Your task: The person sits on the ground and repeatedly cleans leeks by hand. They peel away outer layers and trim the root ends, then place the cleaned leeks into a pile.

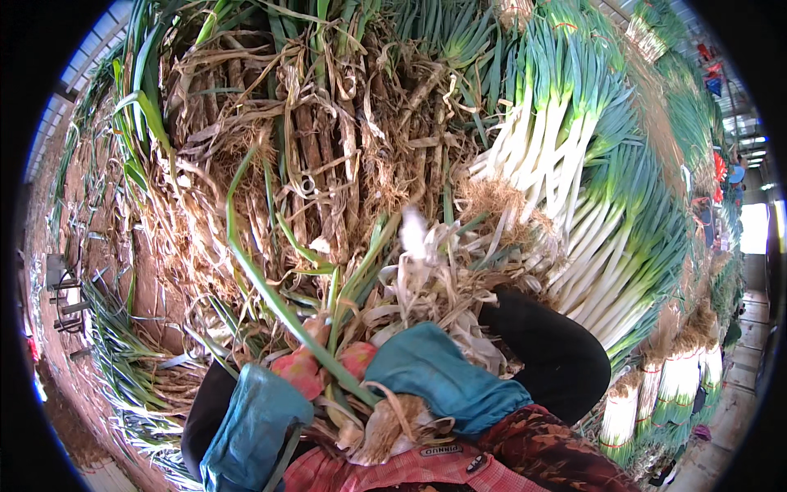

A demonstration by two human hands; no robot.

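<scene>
My left hand [297, 374], in a red and pink glove, is closed beside the bent green leaves of a green onion [288, 308] over my lap. Close by on the other side of those leaves is my right hand [357, 359], gloved alike and closed at the same stalk. Fingertips of both hands are largely hidden by leaves and the blue sleeves. Dry, papery peelings [385, 430] lie on my red checked apron [361, 471]. A whitish, blurred scrap [415, 234] shows above the peelings heap [434, 275] in front of me.
Unpeeled green onions [320, 156] with brown, withered leaves are piled ahead. Peeled white-and-green onions [545, 148] lie at the right, more of them [611, 246] nearer my dark-clothed knee [557, 344]. Tied bundles [680, 377] stand at the far right. Loose green leaves [123, 361] lie left.
</scene>
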